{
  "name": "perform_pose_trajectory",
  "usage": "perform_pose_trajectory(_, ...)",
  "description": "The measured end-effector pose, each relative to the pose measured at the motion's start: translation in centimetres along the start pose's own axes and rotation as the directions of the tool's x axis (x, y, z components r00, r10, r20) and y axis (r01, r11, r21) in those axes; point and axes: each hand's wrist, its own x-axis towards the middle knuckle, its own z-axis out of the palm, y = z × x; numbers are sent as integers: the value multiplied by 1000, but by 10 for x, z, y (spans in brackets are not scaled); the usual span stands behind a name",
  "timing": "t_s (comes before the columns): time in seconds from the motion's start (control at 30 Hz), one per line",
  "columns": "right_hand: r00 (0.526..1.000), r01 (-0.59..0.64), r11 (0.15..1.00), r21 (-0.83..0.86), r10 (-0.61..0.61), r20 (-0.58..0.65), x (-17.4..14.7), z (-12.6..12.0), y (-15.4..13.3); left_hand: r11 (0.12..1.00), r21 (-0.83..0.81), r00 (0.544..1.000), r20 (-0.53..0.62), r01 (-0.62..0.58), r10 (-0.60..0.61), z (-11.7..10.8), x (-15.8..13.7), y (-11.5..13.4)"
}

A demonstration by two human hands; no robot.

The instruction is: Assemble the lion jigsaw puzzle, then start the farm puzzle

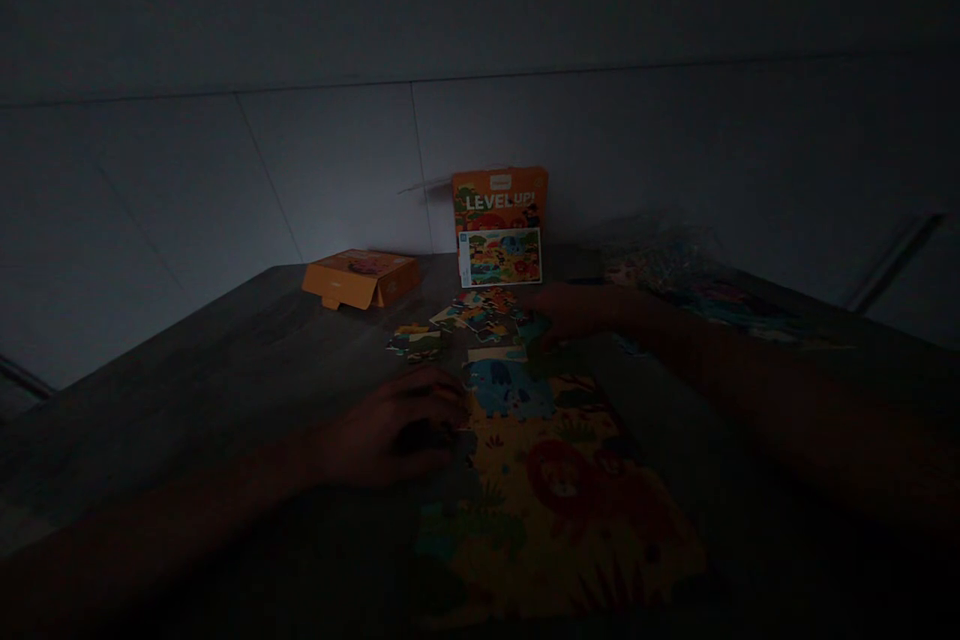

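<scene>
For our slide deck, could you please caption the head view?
Left hand at the edge of a partly assembled animal jigsaw, right hand by loose pieces, LEVEL UP! box behind.

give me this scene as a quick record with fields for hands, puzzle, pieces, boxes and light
left hand: at the left edge of a colourful joined animal jigsaw; grip unclear
right hand: beyond the jigsaw's far edge, beside loose multicoloured puzzle pieces; grip unclear
jigsaw picture: blue elephants, red lion
upright box: orange "LEVEL UP!" box, white-bordered picture card in front
other box: orange cardboard box, lying left, flap open
surface: grey table
light: very dim
</scene>
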Motion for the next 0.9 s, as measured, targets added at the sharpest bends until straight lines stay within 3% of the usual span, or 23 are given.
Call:
perform_pose_trajectory(0.17, 983, 142, 974, 178, -118, -142, -1, -5, -25, 969, -89, 960, -142, 229, -240, 3, -5, -2)
perform_pose_trajectory(0.23, 974, 201, 917, 343, -151, -167, -3, 1, -49, 944, -201, 922, -237, 261, -306, 4, -7, -4)
perform_pose_trajectory(0.3, 956, 273, 844, 462, -184, -228, -4, 15, -75, 908, -324, 897, -261, 266, -356, 5, -7, -5)
perform_pose_trajectory(0.43, 942, 333, 742, 581, -234, -241, -2, 52, -110, 813, -498, 921, -67, 302, -383, 5, -3, -5)
perform_pose_trajectory(0.47, 948, 315, 720, 619, -200, -249, 0, 59, -112, 788, -524, 923, -8, 324, -385, 3, -2, -5)
perform_pose_trajectory(0.6, 994, 102, 541, 835, -85, -67, 8, 69, -103, 741, -509, 898, 212, 438, -385, -13, 3, -3)
perform_pose_trajectory(0.7, 994, 33, 458, 888, -105, 17, 11, 66, -97, 740, -381, 823, 383, 555, -420, -30, 4, -1)
perform_pose_trajectory(0.83, 995, 26, 449, 893, -101, 22, 11, 66, -97, 593, -382, 688, 563, 708, -458, -45, 2, 2)
perform_pose_trajectory(0.9, 995, 17, 438, 899, -97, 29, 10, 67, -99, 590, -340, 641, 636, 732, -429, -49, 1, 4)
